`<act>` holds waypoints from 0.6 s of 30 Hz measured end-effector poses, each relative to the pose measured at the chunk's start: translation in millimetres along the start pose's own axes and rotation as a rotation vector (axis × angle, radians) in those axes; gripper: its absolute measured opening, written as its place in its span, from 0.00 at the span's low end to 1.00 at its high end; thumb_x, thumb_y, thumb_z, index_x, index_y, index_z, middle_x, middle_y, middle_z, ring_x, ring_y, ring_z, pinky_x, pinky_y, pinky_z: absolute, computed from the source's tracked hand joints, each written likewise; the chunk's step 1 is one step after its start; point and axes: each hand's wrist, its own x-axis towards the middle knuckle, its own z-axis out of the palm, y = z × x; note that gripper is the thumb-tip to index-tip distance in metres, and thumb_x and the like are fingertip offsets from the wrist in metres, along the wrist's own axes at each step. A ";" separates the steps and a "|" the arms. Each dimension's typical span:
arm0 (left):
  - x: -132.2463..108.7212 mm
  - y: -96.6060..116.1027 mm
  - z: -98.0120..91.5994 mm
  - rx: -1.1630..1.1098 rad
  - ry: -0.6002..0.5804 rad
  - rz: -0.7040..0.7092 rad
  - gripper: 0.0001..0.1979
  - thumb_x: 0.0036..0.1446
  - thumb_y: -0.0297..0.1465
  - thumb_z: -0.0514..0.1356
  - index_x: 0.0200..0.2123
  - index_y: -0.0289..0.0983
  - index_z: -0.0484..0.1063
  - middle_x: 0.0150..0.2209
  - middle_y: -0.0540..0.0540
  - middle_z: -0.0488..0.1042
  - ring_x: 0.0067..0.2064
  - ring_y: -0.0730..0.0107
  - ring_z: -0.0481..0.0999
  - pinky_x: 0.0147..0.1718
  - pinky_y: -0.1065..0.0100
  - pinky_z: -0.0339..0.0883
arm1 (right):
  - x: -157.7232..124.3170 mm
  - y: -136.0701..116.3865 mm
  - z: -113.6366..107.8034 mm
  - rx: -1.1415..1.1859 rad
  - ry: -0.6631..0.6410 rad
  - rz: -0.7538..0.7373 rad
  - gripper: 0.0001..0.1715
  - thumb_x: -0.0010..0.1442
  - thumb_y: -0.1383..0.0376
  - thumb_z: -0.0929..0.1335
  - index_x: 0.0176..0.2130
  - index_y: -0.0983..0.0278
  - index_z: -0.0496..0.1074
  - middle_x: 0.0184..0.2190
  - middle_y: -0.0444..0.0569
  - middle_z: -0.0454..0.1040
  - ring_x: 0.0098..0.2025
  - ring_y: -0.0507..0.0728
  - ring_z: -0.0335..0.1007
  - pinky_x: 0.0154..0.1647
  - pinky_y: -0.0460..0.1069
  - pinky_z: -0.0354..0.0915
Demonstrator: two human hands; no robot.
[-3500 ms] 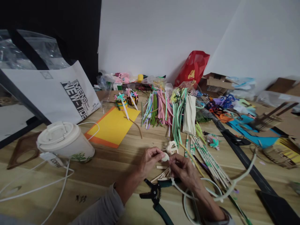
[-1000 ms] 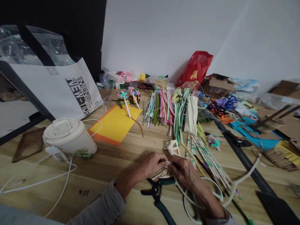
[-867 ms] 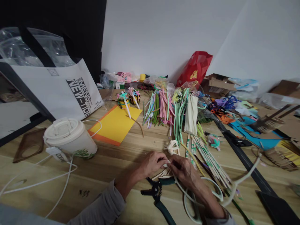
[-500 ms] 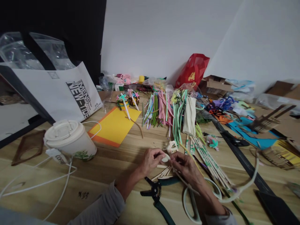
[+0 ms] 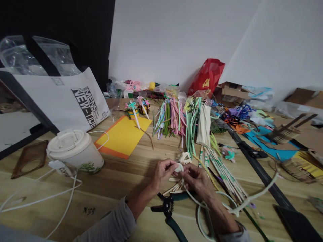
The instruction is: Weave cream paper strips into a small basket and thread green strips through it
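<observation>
While pinched between left hand (image 5: pixel 163 174) and right hand (image 5: pixel 197 183) — a small white curled strip (image 5: pixel 179 167), tightly held above loose wooden sticks (image 5: pixel 176 185) — green-handled wire strippers (image 5: pixel 166 206) just below.

lidded paper cup (image 5: pixel 75 151) | yellow card on orange sheet (image 5: pixel 123 137) | red bag (image 5: pixel 207 77) | white tote bag (image 5: pixel 60 101)

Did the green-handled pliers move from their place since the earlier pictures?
No, the green-handled pliers stay in the same place relative to the dark marks on the wooden tabletop.
</observation>
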 end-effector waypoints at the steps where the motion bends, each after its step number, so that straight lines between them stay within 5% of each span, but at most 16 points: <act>1: -0.7 0.1 1.4 -0.004 0.007 -0.005 0.18 0.49 0.44 0.64 0.26 0.33 0.74 0.22 0.49 0.73 0.24 0.71 0.72 0.26 0.72 0.66 | -0.1 0.0 1.8 0.028 0.000 0.006 0.25 0.50 0.46 0.73 0.33 0.64 0.69 0.18 0.39 0.66 0.17 0.49 0.60 0.19 0.44 0.56; 12: -2.9 -13.4 9.1 -0.271 0.023 -0.163 0.16 0.46 0.42 0.67 0.27 0.33 0.76 0.21 0.51 0.72 0.24 0.74 0.68 0.28 0.72 0.64 | 2.8 7.3 6.5 0.109 0.062 -0.059 0.23 0.51 0.48 0.74 0.29 0.64 0.69 0.16 0.39 0.68 0.16 0.48 0.61 0.17 0.43 0.57; 18: -0.6 -4.1 1.2 -0.189 -0.071 -0.182 0.17 0.45 0.41 0.68 0.30 0.31 0.78 0.23 0.48 0.75 0.24 0.72 0.71 0.28 0.71 0.67 | 2.3 8.3 -1.5 0.027 0.026 -0.066 0.22 0.53 0.49 0.73 0.28 0.64 0.67 0.17 0.39 0.66 0.18 0.48 0.60 0.19 0.43 0.56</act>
